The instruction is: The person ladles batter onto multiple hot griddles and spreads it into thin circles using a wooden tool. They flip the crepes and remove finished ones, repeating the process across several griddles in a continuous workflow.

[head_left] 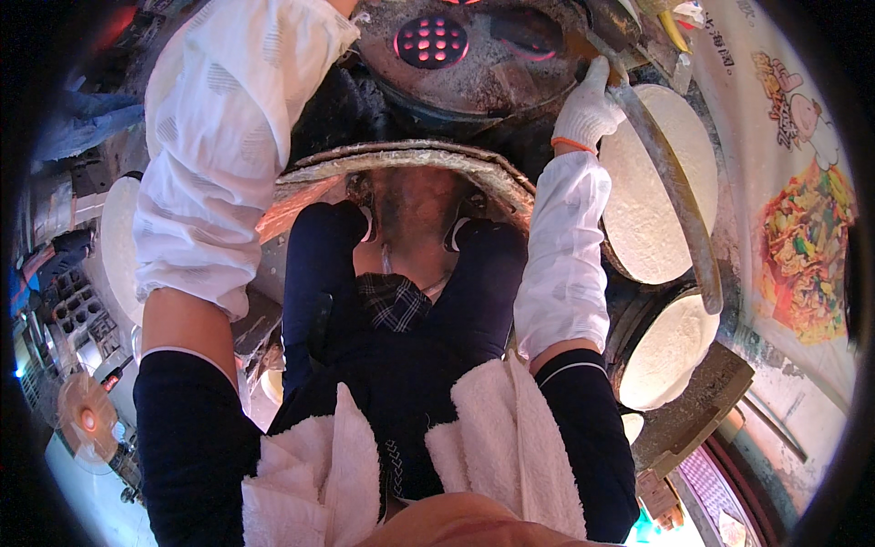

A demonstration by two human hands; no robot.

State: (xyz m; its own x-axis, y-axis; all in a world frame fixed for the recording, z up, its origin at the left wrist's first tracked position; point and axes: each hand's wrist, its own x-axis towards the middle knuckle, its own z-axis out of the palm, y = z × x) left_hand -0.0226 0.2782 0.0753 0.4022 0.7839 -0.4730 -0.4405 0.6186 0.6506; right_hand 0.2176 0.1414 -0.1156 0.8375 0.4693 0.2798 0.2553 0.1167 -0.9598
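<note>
My right hand (588, 108), in a white knit glove, is closed around a long flat metal bar (679, 182) near its far end. The rest of that bar runs back toward me over a large pale round (643, 201) like dough or flatbread. Ahead, a round ash-covered stove top (483, 82) holds a glowing honeycomb coal briquette (431, 42). Beside the briquette is a dark opening or piece (529, 35) with a red-lit edge. My left arm, in a loose white sleeve (205, 155), reaches past the top edge, so its hand is out of sight.
Between my knees and the stove curves a thick, crusted rim (410, 155). A second pale round (670, 351) sits in a dark pan at right, and another (118, 242) at left. A printed food banner (802, 228) hangs far right; a fan (87, 415) stands lower left.
</note>
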